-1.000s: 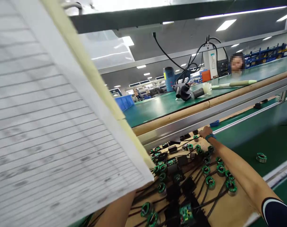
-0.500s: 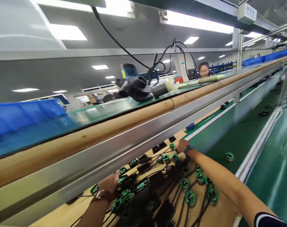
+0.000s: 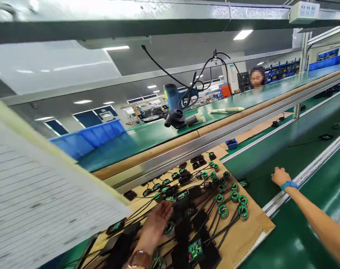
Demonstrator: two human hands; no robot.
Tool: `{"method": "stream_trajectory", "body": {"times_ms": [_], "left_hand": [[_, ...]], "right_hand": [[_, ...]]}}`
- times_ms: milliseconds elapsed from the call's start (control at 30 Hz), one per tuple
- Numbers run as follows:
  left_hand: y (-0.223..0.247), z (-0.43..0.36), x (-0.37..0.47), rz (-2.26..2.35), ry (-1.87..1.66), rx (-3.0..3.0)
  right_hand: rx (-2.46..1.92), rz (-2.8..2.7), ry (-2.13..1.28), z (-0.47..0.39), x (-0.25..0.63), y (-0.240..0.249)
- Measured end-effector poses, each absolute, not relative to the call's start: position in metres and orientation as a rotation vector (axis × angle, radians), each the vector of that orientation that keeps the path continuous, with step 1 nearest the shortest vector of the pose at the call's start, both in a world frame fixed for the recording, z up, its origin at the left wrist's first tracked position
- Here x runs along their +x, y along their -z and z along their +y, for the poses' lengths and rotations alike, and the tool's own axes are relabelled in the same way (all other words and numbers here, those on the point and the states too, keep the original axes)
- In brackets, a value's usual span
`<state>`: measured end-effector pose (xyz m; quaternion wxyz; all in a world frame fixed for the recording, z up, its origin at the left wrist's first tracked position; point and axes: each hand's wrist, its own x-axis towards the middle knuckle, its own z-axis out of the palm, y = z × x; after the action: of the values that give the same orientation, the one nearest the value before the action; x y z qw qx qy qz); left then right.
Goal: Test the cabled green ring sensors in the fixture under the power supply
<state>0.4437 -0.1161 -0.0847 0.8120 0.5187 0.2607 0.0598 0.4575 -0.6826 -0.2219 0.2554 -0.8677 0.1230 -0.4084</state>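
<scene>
A brown cardboard sheet (image 3: 251, 228) lies on the green belt and carries several green ring coils (image 3: 223, 211), black modules and a small green circuit board (image 3: 195, 249), all joined by black wires. My left hand (image 3: 155, 224) rests flat on these wired parts, fingers stretched out, with a watch on its wrist. My right hand (image 3: 280, 175), which has a blue wristband, is off the cardboard to the right. It lies knuckles-up on the green belt beside the metal rail (image 3: 304, 173). Whatever is under its fingers is hidden.
A lined paper sheet (image 3: 32, 209) hangs close at the left. The upper green shelf (image 3: 147, 136) holds a blue bin (image 3: 88, 138), a blue heat gun (image 3: 171, 96) and a black tool (image 3: 174, 118) with cables. A small blue box (image 3: 231, 143) sits behind the cardboard. A person (image 3: 256, 78) is across the line.
My right hand has left the far corner of the cardboard and moved right onto the belt. My left hand has come nearer and now lies flat on the parts. The view has shifted; the paper sheet is back.
</scene>
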Motion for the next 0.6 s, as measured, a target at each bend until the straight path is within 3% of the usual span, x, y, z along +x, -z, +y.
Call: {"method": "stream_trajectory", "body": {"times_ms": [133,267,400,600], "left_hand": [[0.097,-0.142,0.36,0.514,-0.086,1.228],[0.133,-0.183,0.282,0.383,-0.014,1.468],[0.152,-0.253,0.224,0.063,-0.047,1.648],[0.123,-0.351,0.144,-0.041,-0.252,1.591]], "right_hand": [[-2.232,0.225,1.32,-0.728,0.448,0.184],[-2.209,-0.197,1.368,-0.717,0.414,0.104],[-2.074,-0.766,1.35,-0.642,0.355,-0.008],[-1.758,-1.533,0.99,-0.475,0.239,-0.13]]}}
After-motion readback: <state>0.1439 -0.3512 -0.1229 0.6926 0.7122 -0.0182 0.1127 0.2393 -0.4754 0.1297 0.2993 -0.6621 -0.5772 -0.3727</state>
